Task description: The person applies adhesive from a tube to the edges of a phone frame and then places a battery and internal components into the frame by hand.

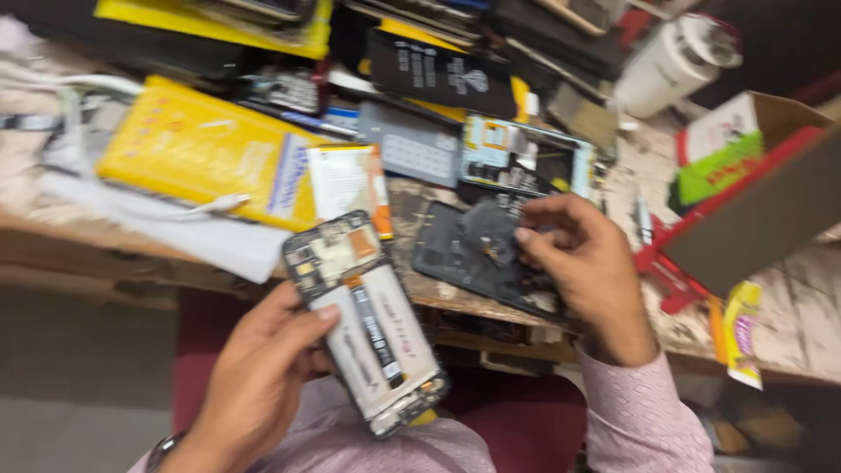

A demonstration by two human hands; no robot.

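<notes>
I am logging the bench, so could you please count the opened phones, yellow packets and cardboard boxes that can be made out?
Opened phones: 2, one in the left hand, one dark under the right hand
Yellow packets: 1
Cardboard boxes: 1
Total: 4

The whole picture is blurry, like the camera was moving fast. The blur is worst along the top and at the right side, where things look smeared. The middle is a bit clearer. The light is soft and warm and not too bright. The lower left and the upper right corner are dark. The yellow packet (197, 149) at the upper left looks brightest.
</notes>
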